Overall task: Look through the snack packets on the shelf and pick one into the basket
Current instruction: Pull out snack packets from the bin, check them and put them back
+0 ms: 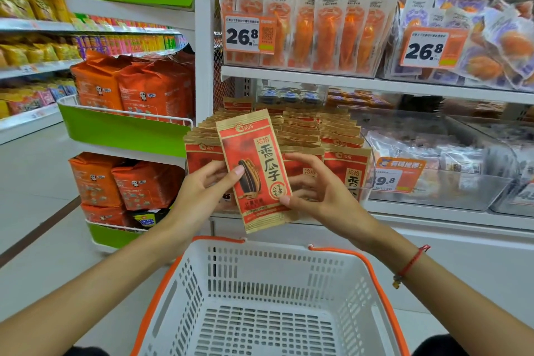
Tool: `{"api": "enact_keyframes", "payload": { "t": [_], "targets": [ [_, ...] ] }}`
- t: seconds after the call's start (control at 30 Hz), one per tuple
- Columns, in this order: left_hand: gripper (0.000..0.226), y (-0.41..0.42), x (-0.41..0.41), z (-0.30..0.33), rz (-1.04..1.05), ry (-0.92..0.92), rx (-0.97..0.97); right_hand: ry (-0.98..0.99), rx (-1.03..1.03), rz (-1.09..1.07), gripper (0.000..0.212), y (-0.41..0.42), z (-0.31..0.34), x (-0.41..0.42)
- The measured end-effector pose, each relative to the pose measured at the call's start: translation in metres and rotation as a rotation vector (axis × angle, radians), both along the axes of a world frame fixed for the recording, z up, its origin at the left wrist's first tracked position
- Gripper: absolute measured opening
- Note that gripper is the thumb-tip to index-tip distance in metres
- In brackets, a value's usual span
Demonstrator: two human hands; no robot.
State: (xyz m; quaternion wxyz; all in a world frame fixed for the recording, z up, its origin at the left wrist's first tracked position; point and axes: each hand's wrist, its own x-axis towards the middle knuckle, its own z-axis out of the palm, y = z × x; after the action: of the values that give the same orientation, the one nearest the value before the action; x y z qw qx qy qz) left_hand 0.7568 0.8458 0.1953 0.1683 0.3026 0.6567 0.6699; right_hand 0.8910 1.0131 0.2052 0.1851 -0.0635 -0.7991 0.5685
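While the left hand (206, 182) pinches the left edge and the right hand (312, 185) the lower right corner of a red seed packet (254, 170) marked 香瓜子, it hangs tilted above the empty white basket (260, 263), near the shelf (433, 212) where matching packets (306, 136) stand beneath 26.8 price tags (250, 33).

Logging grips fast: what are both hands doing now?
Left hand: holding the sunflower seed packet.
Right hand: holding the same packet.

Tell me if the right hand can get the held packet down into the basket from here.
Probably yes. The right hand and left hand hold the packet just above the basket, whose open top shows nothing in between.
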Motion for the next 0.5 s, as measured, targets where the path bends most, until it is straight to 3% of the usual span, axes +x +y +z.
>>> {"api": "enact_keyframes", "payload": {
  "t": [0.2, 0.33, 0.5],
  "targets": [
    [0.016, 0.0, 0.002, 0.0, -0.019, -0.034, -0.005, -0.012, 0.192, -0.004, 0.06, -0.001, -0.002, 0.0],
    [0.015, 0.002, 0.005, -0.002, 0.037, -0.053, -0.012, 0.007, 0.424, -0.187, 0.059, -0.009, -0.005, -0.003],
    [0.02, 0.009, 0.019, -0.002, 0.094, -0.067, -0.009, -0.019, 0.567, -0.328, 0.099, -0.029, -0.005, -0.005]
  ]
}}
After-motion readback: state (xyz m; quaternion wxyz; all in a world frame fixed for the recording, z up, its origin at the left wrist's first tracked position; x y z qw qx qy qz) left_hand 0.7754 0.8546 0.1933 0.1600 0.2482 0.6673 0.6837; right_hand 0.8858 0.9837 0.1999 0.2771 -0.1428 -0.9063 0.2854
